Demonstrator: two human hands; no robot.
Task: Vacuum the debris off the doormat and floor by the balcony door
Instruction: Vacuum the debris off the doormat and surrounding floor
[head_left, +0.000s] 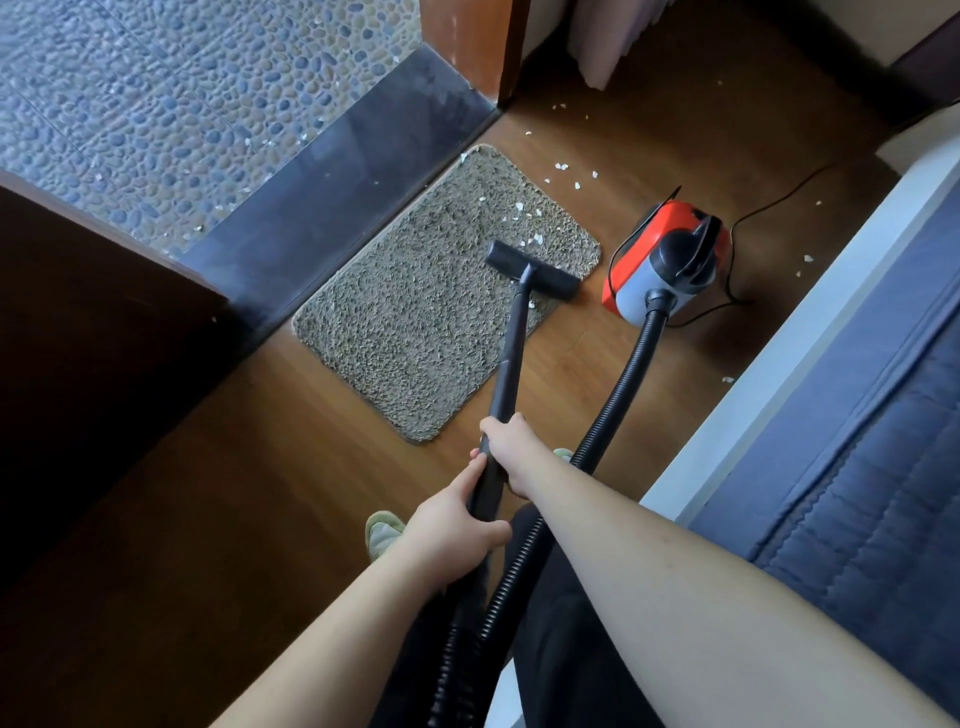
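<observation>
On the far left I see the pebbled balcony floor (171, 104) and dark threshold (332, 192) carrying a few white flecks, then the doormat (415, 322) lying against that sill on the wood floor (234, 467). My left hand (447, 535) is wrapped round the lower wand (506, 369) and my right hand (511, 449) clamps it just above, with the floor head (532, 270) sitting on the mat's right end beside leftover white debris (535, 240). Further right more scraps lie scattered near the red canister vacuum (667, 262). I judge the hose (623, 384) could tug the canister over, or the head could drag the light mat. Any label on the canister seems too blurred to read
</observation>
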